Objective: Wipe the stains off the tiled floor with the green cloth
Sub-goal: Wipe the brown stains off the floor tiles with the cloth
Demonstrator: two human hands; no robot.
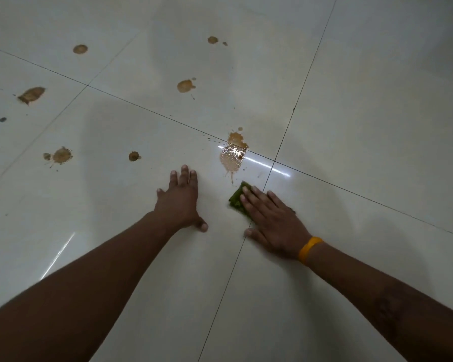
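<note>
My right hand (271,220) lies flat on the green cloth (236,198), pressing it to the tiled floor (364,131); only the cloth's left edge shows past the fingers. Just beyond the cloth sits a large wet brown stain (233,155) across a grout line. My left hand (179,199) rests palm down on the floor with fingers spread, holding nothing. More brown stains lie farther off: one (134,156) ahead of the left hand, one (60,155) to the left, one (32,94) at far left, one (185,85) in the middle.
Two further stains sit at the back, one (80,49) on the left and one (213,39) near the centre. Dark grout lines cross the glossy pale tiles. A yellow band (309,250) is on my right wrist.
</note>
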